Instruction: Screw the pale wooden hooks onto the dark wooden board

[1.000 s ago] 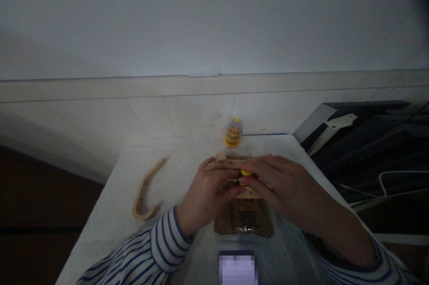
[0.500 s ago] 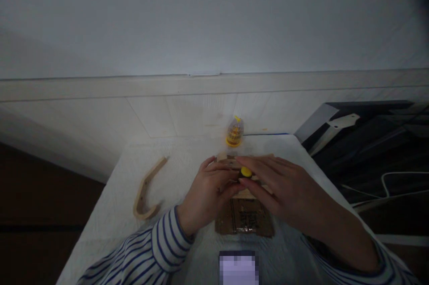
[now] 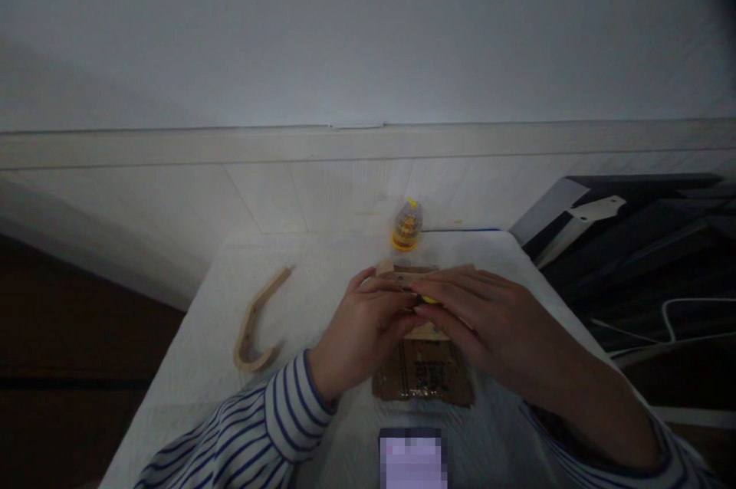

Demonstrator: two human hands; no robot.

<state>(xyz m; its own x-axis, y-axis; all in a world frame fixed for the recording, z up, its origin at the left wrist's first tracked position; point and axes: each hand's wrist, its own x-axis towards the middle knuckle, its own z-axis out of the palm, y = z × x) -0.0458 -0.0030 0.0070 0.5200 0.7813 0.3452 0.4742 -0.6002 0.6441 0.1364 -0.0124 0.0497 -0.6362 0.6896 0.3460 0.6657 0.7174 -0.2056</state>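
Both my hands meet over a pale wooden piece [image 3: 426, 333] with screws in it, lying on brown cardboard. My right hand [image 3: 488, 316] is closed around a screwdriver [image 3: 428, 299]; only a bit of its yellow-and-black handle shows between the fingers. My left hand [image 3: 368, 324] is pinched at the dark lower part of the screwdriver, its other fingers over the left end of the wood. The tool's tip is hidden by my fingers. Below the hands, the taped cardboard [image 3: 425, 378] sticks out towards me.
A curved, hook-shaped wooden piece [image 3: 248, 328] lies on the white-covered table [image 3: 195, 366] at left. By the wall stands a small clear container with a yellow base [image 3: 406, 228]. A phone [image 3: 412, 458] lies at the front edge. Dark panels [image 3: 644, 244] lean at right.
My right fingers have closed further over the yellow handle, which shows less now. The whole view has shifted slightly; the objects on the table stay in place.
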